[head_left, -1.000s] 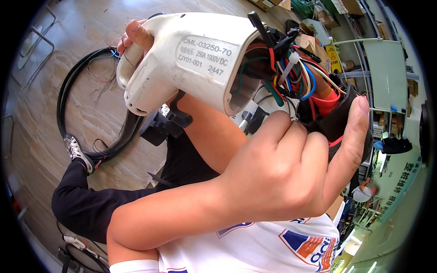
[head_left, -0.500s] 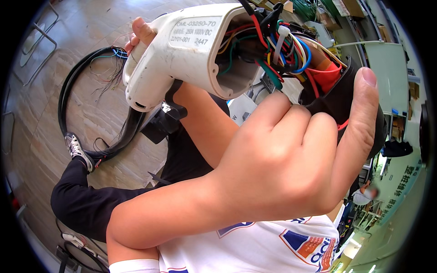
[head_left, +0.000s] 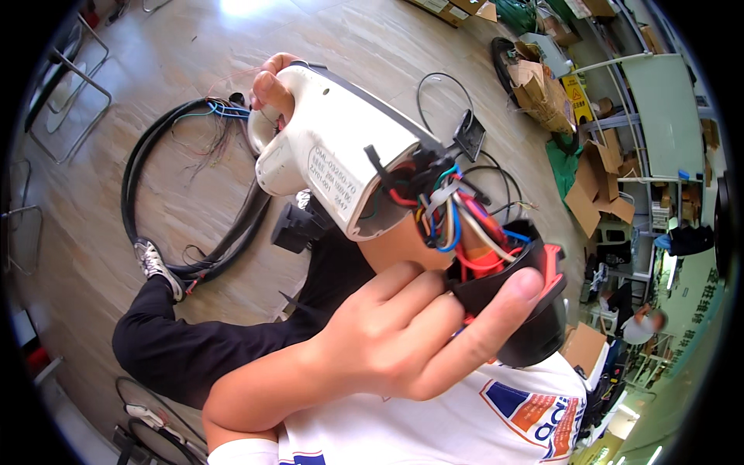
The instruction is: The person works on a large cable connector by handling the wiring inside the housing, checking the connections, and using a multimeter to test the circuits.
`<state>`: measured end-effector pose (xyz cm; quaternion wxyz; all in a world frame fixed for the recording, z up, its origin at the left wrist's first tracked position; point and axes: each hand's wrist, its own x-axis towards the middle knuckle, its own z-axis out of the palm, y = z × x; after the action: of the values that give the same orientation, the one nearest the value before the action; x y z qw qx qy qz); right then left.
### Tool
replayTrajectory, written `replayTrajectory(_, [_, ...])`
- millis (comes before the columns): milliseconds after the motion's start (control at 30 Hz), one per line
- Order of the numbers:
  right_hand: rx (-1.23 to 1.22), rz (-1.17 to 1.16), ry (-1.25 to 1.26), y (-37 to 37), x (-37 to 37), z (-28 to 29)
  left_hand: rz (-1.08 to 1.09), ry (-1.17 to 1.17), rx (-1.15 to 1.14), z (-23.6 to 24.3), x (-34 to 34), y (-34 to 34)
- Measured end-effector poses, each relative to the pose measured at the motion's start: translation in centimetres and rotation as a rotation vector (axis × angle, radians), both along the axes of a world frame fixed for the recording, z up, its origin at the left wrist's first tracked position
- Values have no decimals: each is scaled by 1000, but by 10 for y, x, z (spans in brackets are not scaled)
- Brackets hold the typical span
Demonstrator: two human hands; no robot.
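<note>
My left hand [head_left: 418, 325] reaches across from the lower left, its fingers curled around a black connector head [head_left: 535, 333] with a red part at its rim. A bundle of coloured wires [head_left: 446, 213], bound with a pale cable tie, runs from that head toward the open end of a white charging gun housing [head_left: 353, 151]. My right hand [head_left: 275, 89] grips the housing's handle at the upper left; only some fingers show, and its forearm passes behind the housing and my left hand. Beneath the housing is a black block-shaped part [head_left: 294, 229].
A thick black cable [head_left: 132, 170] loops over the tiled floor, with loose thin wires at one end. Beside it stands a shoe [head_left: 155, 267]. Metal-framed chairs [head_left: 85, 85] are at the left. Cardboard boxes [head_left: 597, 186] lie at the right, and another person [head_left: 639, 325] is farther back.
Both hands and the charging gun now appear lower and farther from the view. The connector head has dropped and tilted, showing more red at its rim. Both grips persist.
</note>
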<state>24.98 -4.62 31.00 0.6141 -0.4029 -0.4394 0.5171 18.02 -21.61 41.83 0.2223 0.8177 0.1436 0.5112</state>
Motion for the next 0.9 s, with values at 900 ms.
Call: replayTrajectory(900, [150, 52, -68, -2, -12, 7, 250, 232, -335, 55, -87, 31])
